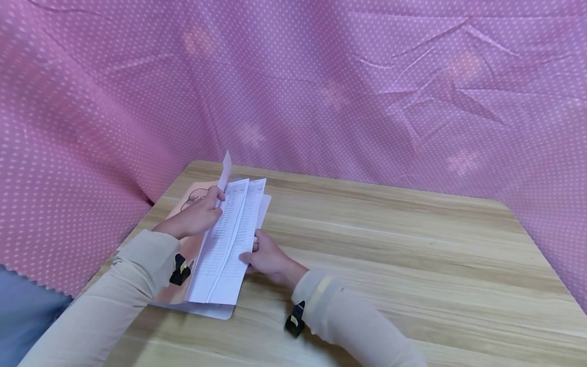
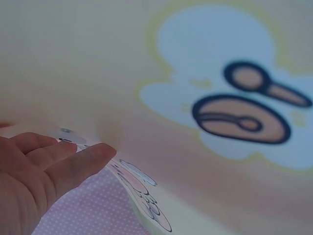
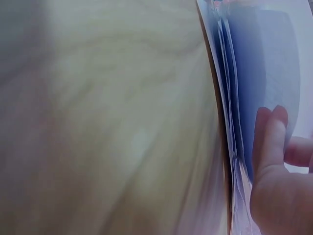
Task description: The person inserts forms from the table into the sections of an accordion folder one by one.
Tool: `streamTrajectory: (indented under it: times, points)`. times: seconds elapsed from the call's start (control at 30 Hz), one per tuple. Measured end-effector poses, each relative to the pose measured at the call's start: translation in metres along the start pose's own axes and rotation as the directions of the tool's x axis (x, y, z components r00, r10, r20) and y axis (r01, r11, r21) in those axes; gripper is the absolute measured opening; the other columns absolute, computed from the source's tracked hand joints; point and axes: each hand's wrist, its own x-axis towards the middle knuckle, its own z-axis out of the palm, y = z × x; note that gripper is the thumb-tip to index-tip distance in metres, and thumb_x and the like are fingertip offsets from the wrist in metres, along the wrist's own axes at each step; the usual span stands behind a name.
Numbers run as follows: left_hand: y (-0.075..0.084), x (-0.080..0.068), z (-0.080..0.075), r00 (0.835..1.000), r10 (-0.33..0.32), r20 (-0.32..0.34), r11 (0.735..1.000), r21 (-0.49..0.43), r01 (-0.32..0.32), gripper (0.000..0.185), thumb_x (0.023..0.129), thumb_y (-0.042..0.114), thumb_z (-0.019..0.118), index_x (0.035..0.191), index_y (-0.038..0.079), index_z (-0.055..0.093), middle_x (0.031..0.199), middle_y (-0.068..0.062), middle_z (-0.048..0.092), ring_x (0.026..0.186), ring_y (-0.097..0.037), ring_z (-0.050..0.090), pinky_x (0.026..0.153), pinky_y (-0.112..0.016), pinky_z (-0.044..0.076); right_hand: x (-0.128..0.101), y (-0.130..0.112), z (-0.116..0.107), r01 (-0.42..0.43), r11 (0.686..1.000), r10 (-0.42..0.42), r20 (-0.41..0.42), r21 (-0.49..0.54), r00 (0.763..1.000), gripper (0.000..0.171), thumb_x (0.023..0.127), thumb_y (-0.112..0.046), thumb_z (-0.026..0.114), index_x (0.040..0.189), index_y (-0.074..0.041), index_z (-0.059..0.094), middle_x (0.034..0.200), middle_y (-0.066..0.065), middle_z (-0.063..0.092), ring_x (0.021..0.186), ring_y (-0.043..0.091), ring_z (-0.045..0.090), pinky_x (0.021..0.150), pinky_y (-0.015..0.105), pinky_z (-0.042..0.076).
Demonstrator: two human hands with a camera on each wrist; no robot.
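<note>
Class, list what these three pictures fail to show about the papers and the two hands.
1. Printed sheets: head view, text too small to read.
2. Folder: left wrist view, blurred, cut by edges.
3. Right hand: fingers hidden behind sheets.
4. Left hand: fingertips hidden by the paper.

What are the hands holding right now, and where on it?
Both hold the printed sheets: the left hand grips their upper left edge, and the right hand pinches the lower right edge.

The table [image 1: 412, 255] lies open to the right; pink cloth [image 1: 321, 76] walls off the back and left.
</note>
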Motion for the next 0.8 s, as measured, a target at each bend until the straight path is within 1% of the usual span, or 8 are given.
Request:
streamTrajectory:
  times: [0.07,0.23,0.47,0.67,0.8]
  points:
    - [-0.001,0.000,0.000,1.000,0.001,-0.003,1.000,0.004,-0.001,0.031,0.093,0.013,0.032,0.123,0.004,0.026,0.100,-0.020,0.052,0.078,-0.025,0.050,0.066,-0.031,0.038,0.001,0.000,0.003,0.004,1.000,-0.004,-0.006,0.013,1.000,0.049,0.089,0.010,0.050,0.133,-0.010,0.042,0.103,0.014,0.066,0.088,0.027,0.067,0.071,0.038,0.055]
    - [-0.001,0.000,-0.001,1.000,0.008,-0.008,1.000,0.009,-0.008,0.031,0.093,0.012,0.032,0.122,0.003,0.026,0.099,-0.020,0.051,0.079,-0.025,0.050,0.065,-0.031,0.038,0.005,-0.002,0.009,0.003,0.999,-0.003,-0.008,0.052,1.000,0.052,0.089,0.010,0.049,0.134,-0.014,0.042,0.108,0.013,0.065,0.092,0.028,0.066,0.073,0.039,0.055]
    - [0.001,-0.001,-0.003,1.000,0.006,-0.001,1.000,0.010,-0.006,0.031,0.093,0.012,0.033,0.122,0.003,0.027,0.087,-0.013,0.047,0.074,-0.024,0.047,0.065,-0.031,0.036,0.011,-0.001,0.021,0.002,0.995,-0.001,-0.011,0.101,1.000,0.050,0.089,0.011,0.048,0.133,-0.013,0.041,0.110,0.015,0.064,0.095,0.029,0.066,0.075,0.040,0.054]
    - [0.002,-0.001,-0.003,1.000,0.008,-0.011,1.000,0.029,-0.007,0.029,0.093,0.012,0.033,0.121,0.005,0.028,0.087,-0.013,0.050,0.076,-0.024,0.047,0.064,-0.031,0.035,0.014,-0.002,0.027,0.005,0.990,-0.004,-0.006,0.143,1.000,0.053,0.088,0.013,0.046,0.133,-0.015,0.042,0.113,0.013,0.063,0.097,0.029,0.064,0.077,0.042,0.053]
    - [0.002,0.000,-0.002,1.000,0.012,-0.017,1.000,0.026,-0.012,0.028,0.093,0.012,0.034,0.120,0.005,0.028,0.089,-0.014,0.050,0.078,-0.025,0.046,0.066,-0.032,0.035,0.016,-0.002,0.029,-0.003,0.988,0.003,-0.002,0.157,1.000,0.053,0.088,0.013,0.046,0.133,-0.015,0.041,0.113,0.012,0.063,0.097,0.029,0.065,0.077,0.042,0.054]
